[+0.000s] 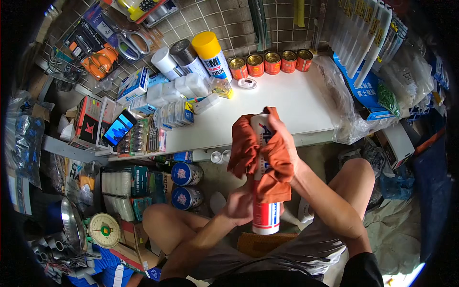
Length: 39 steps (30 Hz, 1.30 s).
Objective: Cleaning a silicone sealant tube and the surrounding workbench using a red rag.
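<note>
A long white, red and blue sealant cartridge stands nearly upright before me, above my lap and the table's front edge. My left hand, slightly blurred, grips its lower half from the left. Around the upper half hangs a rust-orange cloth, draped down both sides. My right hand holds the cloth against the cartridge near its top, the thumb reaching along the upper end. Lettering on the cartridge is partly hidden by cloth and fingers.
Several small red tins line the back of the white table, beside spray cans. Clear plastic boxes and a lit phone sit on the left. Below are blue-lidded tubs and a dial scale.
</note>
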Available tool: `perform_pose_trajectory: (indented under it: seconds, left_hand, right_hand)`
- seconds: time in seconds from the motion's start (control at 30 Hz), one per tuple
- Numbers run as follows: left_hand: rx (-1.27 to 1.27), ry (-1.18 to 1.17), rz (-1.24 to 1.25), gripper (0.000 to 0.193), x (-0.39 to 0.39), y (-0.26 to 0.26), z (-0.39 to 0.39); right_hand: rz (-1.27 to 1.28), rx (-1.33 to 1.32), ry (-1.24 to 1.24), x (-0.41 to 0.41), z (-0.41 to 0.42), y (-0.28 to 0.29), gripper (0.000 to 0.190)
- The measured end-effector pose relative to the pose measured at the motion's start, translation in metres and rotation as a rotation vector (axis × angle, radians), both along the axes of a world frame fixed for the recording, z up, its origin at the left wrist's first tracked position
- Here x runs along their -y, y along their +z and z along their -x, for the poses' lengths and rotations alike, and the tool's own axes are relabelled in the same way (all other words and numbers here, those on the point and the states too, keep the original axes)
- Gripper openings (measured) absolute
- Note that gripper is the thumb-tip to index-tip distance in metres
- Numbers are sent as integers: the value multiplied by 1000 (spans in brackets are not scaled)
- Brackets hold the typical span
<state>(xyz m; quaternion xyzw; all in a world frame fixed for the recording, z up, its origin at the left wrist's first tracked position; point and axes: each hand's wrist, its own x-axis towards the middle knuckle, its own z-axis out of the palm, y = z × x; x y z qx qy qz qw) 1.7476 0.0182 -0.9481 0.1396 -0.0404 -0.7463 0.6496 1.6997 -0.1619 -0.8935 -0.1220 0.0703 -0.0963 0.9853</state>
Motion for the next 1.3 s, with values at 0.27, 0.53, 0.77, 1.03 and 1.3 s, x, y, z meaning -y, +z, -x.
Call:
perform_pose_trajectory:
  seconds: [0.27, 0.53, 0.77, 1.03, 1.3]
  left_hand:
    - [926, 248, -189, 60, 16, 14, -9]
    - [1311, 386, -240, 37, 26, 49, -2]
    - [-135, 99, 61, 49, 15, 28, 10]
    - [1035, 479, -141, 46, 33, 34, 7]
    - [1118, 347, -79, 47, 28, 41, -2]
  right_hand:
    - [390, -297, -288, 24, 1, 30, 32]
    - [265, -242, -402, 41, 7, 30, 35]
    - [134, 101, -289, 25, 6, 24, 55]
    - [251, 144, -261, 49, 8, 18, 54]
    - [347, -22, -373, 55, 11, 26, 56]
